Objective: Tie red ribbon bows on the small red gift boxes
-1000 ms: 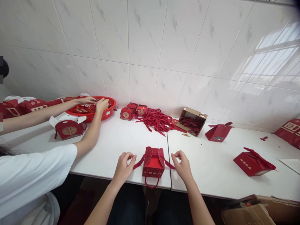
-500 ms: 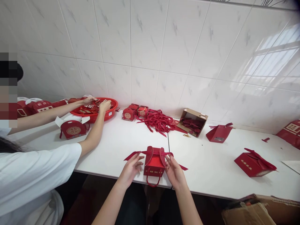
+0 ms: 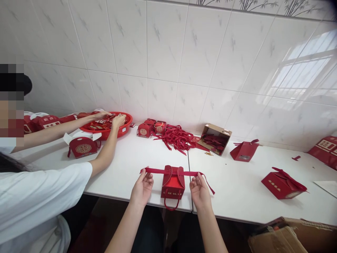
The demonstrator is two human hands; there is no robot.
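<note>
A small red gift box [image 3: 173,182] with gold lettering and a cord handle stands at the table's near edge. Through the holes in its top flaps runs a red ribbon [image 3: 158,171], stretched out to both sides. My left hand [image 3: 143,188] pinches the ribbon's left end between thumb and fingers. On the other side, my right hand [image 3: 200,191] grips the ribbon a little way from the box, and its loose tail hangs past the fingers. Neither hand touches the box.
A co-worker's arms [image 3: 105,154] reach into a red basin [image 3: 127,128] at left, beside an open-topped red box [image 3: 83,147]. Loose ribbons [image 3: 176,137] and a cardboard box [image 3: 217,138] lie by the wall. Tied boxes [image 3: 284,184] stand at right.
My hands have moved apart, away from the box. The ribbon, slack and drooping before, is now pulled straight to both sides.
</note>
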